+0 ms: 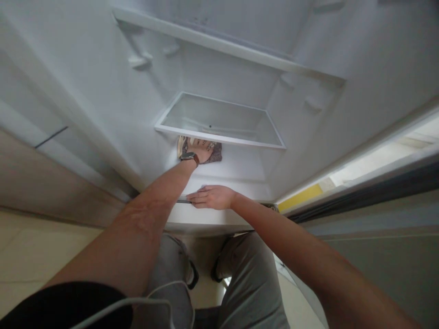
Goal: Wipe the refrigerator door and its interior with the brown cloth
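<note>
Inside an open fridge, my left hand [201, 151] reaches low under the glass shelf [219, 116]. It is closed on a patterned brown-and-cream cloth [216, 156], pressed against the white inner floor of the fridge [236, 171]. The shelf's front edge is close above its fingertips and partly hides the cloth. My right hand [214, 197] lies on the fridge's front bottom edge [206, 217], fingers stretched out to the left and holding nothing I can see. A watch [188, 156] is on my left wrist.
Higher up, a white shelf edge [226, 41] spans the compartment. Small moulded supports [139, 61] stick out of the side walls. The door side with a dark seal [370, 194] and a yellow strip [300, 197] is at the right. A white cable [137, 301] hangs near my legs.
</note>
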Demonstrator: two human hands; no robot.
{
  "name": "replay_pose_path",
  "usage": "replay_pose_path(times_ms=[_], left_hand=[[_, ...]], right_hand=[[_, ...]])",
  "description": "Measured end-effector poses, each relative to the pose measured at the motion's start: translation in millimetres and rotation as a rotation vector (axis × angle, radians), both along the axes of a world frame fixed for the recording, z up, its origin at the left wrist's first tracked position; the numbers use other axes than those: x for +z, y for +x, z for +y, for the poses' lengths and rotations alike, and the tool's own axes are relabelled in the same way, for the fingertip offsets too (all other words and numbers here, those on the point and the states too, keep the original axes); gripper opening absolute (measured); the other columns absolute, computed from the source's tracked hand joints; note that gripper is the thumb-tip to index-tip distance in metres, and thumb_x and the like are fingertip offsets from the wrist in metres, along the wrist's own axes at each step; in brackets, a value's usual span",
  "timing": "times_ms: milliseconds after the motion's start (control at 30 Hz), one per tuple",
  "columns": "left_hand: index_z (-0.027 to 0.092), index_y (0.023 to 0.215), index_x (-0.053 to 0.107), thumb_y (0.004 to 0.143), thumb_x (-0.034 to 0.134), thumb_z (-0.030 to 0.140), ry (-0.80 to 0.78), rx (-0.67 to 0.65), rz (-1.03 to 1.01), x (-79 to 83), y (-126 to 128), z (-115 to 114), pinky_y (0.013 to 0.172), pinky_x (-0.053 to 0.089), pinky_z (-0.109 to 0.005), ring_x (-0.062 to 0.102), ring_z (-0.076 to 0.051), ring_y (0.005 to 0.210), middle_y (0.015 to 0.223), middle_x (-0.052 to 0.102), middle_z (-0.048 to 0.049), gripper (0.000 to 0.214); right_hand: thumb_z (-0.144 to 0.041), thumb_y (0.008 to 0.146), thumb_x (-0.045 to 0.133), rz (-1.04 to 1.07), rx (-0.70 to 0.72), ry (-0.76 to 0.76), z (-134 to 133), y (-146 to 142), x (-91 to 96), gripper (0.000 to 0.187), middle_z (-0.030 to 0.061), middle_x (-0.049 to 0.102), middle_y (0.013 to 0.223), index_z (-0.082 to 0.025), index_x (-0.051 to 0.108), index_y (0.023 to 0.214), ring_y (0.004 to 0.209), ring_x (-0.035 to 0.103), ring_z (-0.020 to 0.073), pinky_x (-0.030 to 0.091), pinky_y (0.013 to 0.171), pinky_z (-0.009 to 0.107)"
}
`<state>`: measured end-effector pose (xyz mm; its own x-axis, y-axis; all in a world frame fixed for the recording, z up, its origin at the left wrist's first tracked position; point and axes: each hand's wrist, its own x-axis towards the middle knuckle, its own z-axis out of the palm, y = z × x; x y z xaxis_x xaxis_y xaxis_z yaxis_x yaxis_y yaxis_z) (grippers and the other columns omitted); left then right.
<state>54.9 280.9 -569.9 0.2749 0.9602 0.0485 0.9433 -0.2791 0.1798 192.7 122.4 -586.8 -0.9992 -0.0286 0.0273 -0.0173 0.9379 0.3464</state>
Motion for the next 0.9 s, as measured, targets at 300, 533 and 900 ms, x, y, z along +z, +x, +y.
replay_pose_path(times_ms=[300, 533, 900], left_hand=[[0.030, 0.170, 0.025, 0.104, 0.015, 0.060, -0.050, -0.050, -0.020, 0.2, 10, -62, 0.128, 0.007, -0.068, 0.006, -0.035, 0.164, 0.178, 0.016, -0.0031, 0.074], [0.032, 0.171, 0.022, 0.104, 0.017, 0.059, -0.085, -0.036, 0.002, 7.4, 19, -96, 0.128, 0.004, -0.069, 0.005, -0.034, 0.165, 0.177, 0.019, -0.0027, 0.073], [0.042, 0.168, 0.026, 0.099, 0.030, 0.065, -0.084, -0.061, 0.044, 13.0, 25, -124, 0.129, 0.007, -0.068, 0.007, -0.035, 0.164, 0.175, 0.024, 0.0045, 0.073]], right_hand=[[-0.017, 0.110, 0.042, 0.043, 0.018, 0.112, -3, 1, -4.6, 0.027, 0.0037, 0.062, 0.149, -0.020, 0.068, 0.119, 0.152, 0.042, 0.0125, 0.041, 0.116, 0.032], [-0.019, 0.107, 0.047, 0.086, 0.063, 0.191, -2, 4, -7.3, 0.024, 0.0018, 0.066, 0.143, -0.023, 0.069, 0.119, 0.142, 0.052, 0.0117, 0.046, 0.111, 0.030], [-0.021, 0.104, 0.052, 0.123, 0.049, 0.263, -7, 3, -5.5, 0.026, -0.0003, 0.067, 0.142, -0.027, 0.070, 0.122, 0.130, 0.060, 0.0108, 0.047, 0.109, 0.028]])
